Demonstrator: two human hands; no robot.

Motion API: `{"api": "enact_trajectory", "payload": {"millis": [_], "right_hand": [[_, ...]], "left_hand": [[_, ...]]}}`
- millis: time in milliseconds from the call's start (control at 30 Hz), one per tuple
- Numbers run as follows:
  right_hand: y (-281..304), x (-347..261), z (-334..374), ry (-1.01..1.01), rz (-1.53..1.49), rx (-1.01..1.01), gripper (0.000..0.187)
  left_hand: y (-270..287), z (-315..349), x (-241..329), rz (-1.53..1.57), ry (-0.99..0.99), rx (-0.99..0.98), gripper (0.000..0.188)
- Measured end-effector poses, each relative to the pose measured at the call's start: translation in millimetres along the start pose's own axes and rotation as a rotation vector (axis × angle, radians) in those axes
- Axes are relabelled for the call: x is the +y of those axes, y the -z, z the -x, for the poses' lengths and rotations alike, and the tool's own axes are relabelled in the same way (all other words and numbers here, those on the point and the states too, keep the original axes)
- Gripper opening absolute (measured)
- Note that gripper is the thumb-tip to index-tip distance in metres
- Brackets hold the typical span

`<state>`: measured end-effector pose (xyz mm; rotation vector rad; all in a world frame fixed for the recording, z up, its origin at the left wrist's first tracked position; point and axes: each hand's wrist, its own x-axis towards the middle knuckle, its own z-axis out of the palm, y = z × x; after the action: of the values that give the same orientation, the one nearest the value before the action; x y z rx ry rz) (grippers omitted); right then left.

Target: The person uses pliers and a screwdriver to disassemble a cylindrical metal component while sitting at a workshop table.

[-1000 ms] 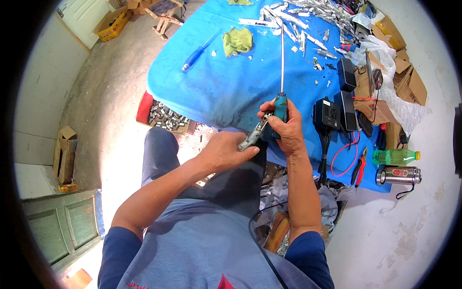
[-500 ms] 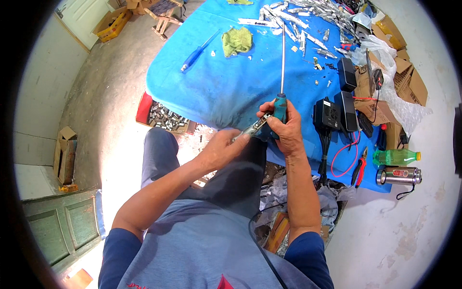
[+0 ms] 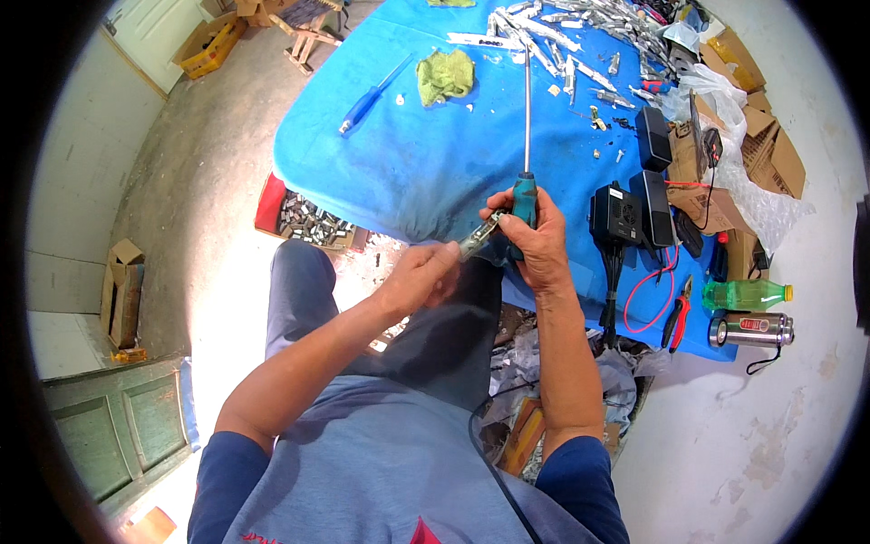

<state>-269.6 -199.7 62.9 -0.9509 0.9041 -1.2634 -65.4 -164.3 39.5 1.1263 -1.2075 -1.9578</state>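
My right hand is closed round the teal and black handle of a long screwdriver, its shaft pointing away over the table. The thumb and fingers of that hand also pinch the far end of a small narrow metal part. At the part's near end, my left hand grips it with closed fingers, slightly blurred. Both hands are above my lap, at the near edge of the blue-covered table. What the metal part is exactly, I cannot make out.
Many silvery strip-shaped parts lie heaped at the far side. A blue screwdriver and a green cloth lie at left. Black power boxes, red-handled pliers, a green bottle and a metal flask stand or lie at right.
My left hand has shifted slightly left and down, with the metal part still held between both hands. The long screwdriver has tilted a little to the left.
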Motion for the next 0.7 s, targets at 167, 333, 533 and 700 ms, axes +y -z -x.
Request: {"api": "enact_trajectory", "payload": {"millis": [167, 333, 533, 700], "right_hand": [[-1, 0, -2, -0.005, 0.026, 0.001, 0.03], [-2, 1, -1, 0.014, 0.026, 0.004, 0.033], [0, 7, -4, 0.035, 0.049, 0.036, 0.033], [-5, 3, -5, -0.01, 0.11, 0.063, 0.025]], "left_hand": [[-1, 2, 1, 0.104, 0.049, 0.026, 0.053], [-1, 1, -4, 0.247, 0.123, 0.036, 0.054], [6, 0, -13, 0.266, 0.152, 0.04, 0.052], [4, -1, -17, 0.307, 0.171, 0.037, 0.05]]}}
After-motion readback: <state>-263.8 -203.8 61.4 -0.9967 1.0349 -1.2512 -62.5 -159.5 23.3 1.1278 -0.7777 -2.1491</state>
